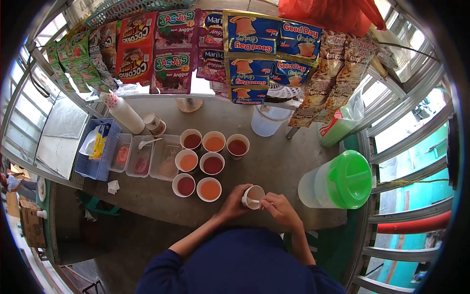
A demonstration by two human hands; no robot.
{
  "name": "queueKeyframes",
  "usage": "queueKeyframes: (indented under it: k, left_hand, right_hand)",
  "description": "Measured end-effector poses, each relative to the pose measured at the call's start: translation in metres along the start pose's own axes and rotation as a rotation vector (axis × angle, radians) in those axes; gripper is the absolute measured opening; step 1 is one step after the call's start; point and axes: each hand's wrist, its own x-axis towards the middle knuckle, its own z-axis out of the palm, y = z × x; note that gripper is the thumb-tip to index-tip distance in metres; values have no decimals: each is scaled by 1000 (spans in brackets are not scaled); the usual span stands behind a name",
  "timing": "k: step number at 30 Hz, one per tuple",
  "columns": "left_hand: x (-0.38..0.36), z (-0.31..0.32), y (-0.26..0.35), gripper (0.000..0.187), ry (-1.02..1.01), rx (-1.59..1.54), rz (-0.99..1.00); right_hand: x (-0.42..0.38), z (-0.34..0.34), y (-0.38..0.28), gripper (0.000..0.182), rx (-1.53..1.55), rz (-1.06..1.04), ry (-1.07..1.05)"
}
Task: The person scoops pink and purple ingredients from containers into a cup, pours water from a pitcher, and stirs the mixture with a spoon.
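Note:
A white paper cup (254, 191) with light brown contents stands near the front edge of the table. My left hand (233, 204) is wrapped around its left side. My right hand (282, 209) pinches the handle of a white spoon (253, 200), whose other end dips into the cup. Just to the left are several paper cups filled with orange drink (210, 189) and dark red drink (186, 185), set close together. My fingers on the far side of the cup are partly hidden.
Tubs of powder (141, 161), one with a white scoop (149, 142), sit beside a blue basket (93, 164). A green-lidded jug (348, 180) stands right, and a clear bucket (265, 122) behind. Cup stacks (125, 115) are at back left. Drink sachets (174, 71) hang overhead.

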Motion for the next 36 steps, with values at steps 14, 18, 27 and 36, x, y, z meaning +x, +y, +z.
queueKeyframes:
  k: [14, 18, 27, 36]
  left_hand:
    - [1, 1, 0, 73, 10, 1, 15]
    - [0, 2, -2, 73, 5, 12, 22]
    - [-1, 3, -4, 74, -11, 26, 14]
    - [-1, 3, -6, 75, -5, 36, 29]
  right_hand:
    - [-5, 0, -5, 23, 94, 71, -50]
    - [-7, -1, -4, 23, -2, 77, 19]
    - [-7, 0, 2, 24, 30, 40, -12]
    - [-9, 1, -1, 22, -27, 17, 16]
